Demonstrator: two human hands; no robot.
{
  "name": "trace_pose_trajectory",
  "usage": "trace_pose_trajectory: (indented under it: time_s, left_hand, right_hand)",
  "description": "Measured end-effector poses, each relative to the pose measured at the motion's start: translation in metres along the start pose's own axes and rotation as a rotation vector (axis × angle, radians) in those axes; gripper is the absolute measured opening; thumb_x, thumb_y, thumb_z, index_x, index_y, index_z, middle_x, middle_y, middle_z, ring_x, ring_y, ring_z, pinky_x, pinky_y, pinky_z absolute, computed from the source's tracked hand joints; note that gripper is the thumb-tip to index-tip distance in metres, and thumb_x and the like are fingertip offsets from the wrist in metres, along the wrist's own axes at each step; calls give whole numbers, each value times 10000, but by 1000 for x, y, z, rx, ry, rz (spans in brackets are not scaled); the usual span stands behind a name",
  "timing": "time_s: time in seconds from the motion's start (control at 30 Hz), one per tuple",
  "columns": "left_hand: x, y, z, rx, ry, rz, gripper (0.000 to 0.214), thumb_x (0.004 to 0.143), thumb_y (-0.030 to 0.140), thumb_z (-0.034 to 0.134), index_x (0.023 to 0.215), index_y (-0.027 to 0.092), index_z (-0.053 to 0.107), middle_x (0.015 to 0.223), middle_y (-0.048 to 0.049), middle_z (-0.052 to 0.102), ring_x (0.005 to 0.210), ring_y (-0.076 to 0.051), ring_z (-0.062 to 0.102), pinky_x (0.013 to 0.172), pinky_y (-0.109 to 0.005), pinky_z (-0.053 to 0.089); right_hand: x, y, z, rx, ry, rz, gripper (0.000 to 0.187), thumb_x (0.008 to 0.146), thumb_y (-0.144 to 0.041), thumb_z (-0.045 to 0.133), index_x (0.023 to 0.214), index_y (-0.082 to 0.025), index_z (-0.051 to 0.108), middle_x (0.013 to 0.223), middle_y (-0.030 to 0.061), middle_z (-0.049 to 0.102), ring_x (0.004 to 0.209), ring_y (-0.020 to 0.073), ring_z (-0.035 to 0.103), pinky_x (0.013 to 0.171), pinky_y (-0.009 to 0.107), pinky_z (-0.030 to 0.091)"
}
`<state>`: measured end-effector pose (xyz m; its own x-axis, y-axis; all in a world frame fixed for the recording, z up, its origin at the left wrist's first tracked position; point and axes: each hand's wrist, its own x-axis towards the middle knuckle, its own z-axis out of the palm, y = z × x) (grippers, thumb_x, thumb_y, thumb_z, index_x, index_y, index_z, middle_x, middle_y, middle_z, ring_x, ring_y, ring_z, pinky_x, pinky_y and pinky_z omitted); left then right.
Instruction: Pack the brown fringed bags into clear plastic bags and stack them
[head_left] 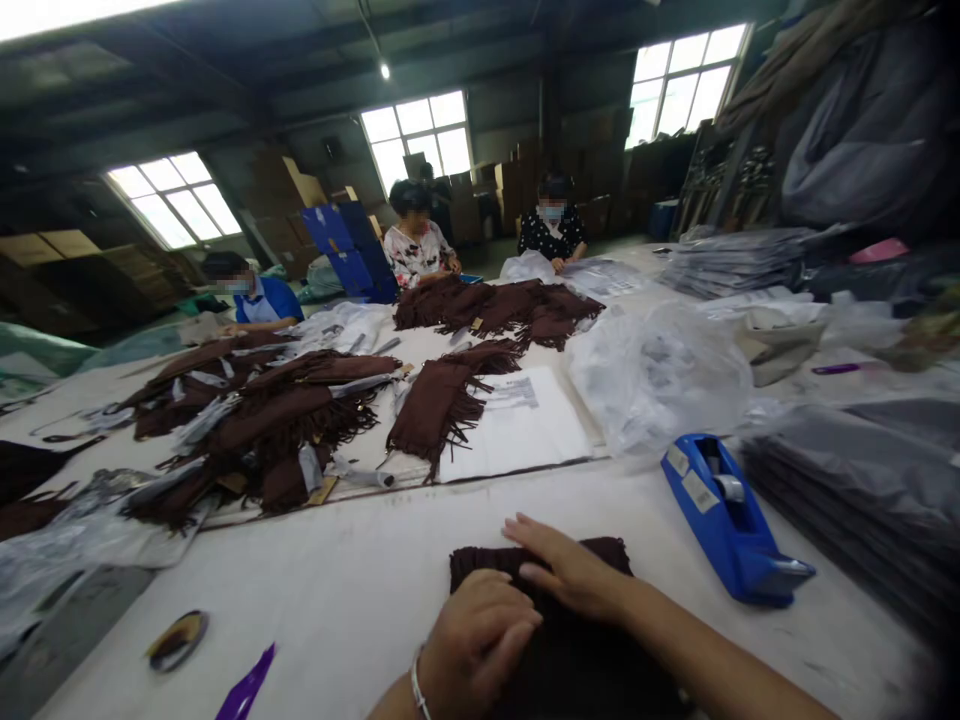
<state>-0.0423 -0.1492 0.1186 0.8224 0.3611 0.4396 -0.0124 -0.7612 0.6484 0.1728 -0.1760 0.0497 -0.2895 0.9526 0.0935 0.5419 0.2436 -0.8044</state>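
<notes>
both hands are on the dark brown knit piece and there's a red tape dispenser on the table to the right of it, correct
Not quite: the tape dispenser is blue, not red, as the head view shows. The rest holds: the left hand and right hand both rest on the dark brown knit piece, with the dispenser to its right on the table.

Blue tape dispenser lay on white table at 3 o'clock. Brown fringed garments heaped at 10 o'clock, clear plastic bags at 1 o'clock. Three seated people at 12 o'clock. Purple scissors at 8 o'clock.
</notes>
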Motion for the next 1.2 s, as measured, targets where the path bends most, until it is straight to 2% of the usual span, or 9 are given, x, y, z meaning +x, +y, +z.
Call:
trace_pose_trajectory:
  time_s: [0.1, 0.2, 0.33, 0.43, 0.63, 0.77, 0.87, 1.07, 1.2]
  left_hand:
    - [15, -35, -16, 74, 136, -255, 221, 900, 231, 443, 903, 205, 663, 866, -37, 689, 862, -156, 625, 860, -306, 475]
    - [40, -89, -23, 222, 134, -441, 269, 903, 284, 428, 846, 190, 674, 867, -33, 698, 847, -162, 640, 793, -280, 507]
    - [85, -144, -13, 434, 8, -397, 212, 830, 210, 508, 949, 149, 671, 922, -90, 691, 889, -219, 630, 849, -370, 487]
    - [95, -155, 3, 402, -55, -383, 235, 830, 211, 505, 1003, 169, 658, 953, -84, 683, 917, -219, 614, 886, -389, 459]
    - [19, -121, 20, 233, -142, -366, 212, 853, 235, 499, 999, 212, 650, 976, -46, 678, 932, -188, 599, 892, -365, 454]
    - [-31, -87, 27, 239, -129, -289, 295, 858, 188, 465, 1126, 223, 583, 1138, -70, 594, 1078, -210, 503, 966, -421, 392]
    - [-37, -72, 32, 265, -129, -315, 362, 841, 139, 439, 1180, 218, 536, 1114, -78, 578, 1045, -214, 488, 939, -426, 395]
    - [-26, -52, 53, 258, -187, -331, 262, 667, 58, 481, 857, 189, 604, 857, -64, 592, 885, -229, 496, 848, -437, 394]
    - [-36, -24, 59, 203, -213, -122, 303, 682, 79, 488, 938, 200, 597, 865, -61, 626, 870, -228, 510, 857, -439, 388]
  right_hand:
    - [-9, -10, 18, -89, -186, -120, 538, 853, -500, 465, 1344, -299, 378, 1422, 53, 372, 1354, 245, 220, 1110, 514, 137]
    - [-19, -20, 22, -108, -184, -136, 507, 854, -501, 462, 1319, -303, 419, 1388, 54, 426, 1335, 257, 262, 1102, 528, 129]
    - [-14, -24, 20, -126, -94, -82, 459, 873, -420, 463, 1312, -294, 421, 1286, 43, 524, 1210, 222, 413, 1031, 432, 299]
    - [-3, -24, 24, -198, -43, 8, 413, 886, -389, 437, 1280, -264, 453, 1156, 51, 580, 1048, 212, 488, 926, 391, 380]
    - [-16, -30, 45, -281, -142, 11, 294, 880, -383, 443, 1102, -246, 579, 998, 45, 610, 944, 220, 498, 854, 388, 387]
    - [-45, -45, 43, -229, -262, -86, 341, 872, -381, 480, 1200, -293, 517, 1108, 21, 606, 984, 204, 509, 878, 375, 373]
    - [-44, -53, 24, -182, -219, -146, 347, 899, -356, 442, 1237, -290, 487, 1192, 14, 581, 1028, 179, 511, 905, 351, 370]
    - [8, -30, 6, -73, 187, 57, 300, 903, -347, 424, 1139, -235, 572, 1115, 49, 625, 1055, 177, 530, 955, 367, 392]
    - [18, -9, 28, -138, -1, -18, 418, 896, -363, 426, 1299, -253, 446, 1348, 46, 475, 1297, 210, 336, 1085, 444, 256]
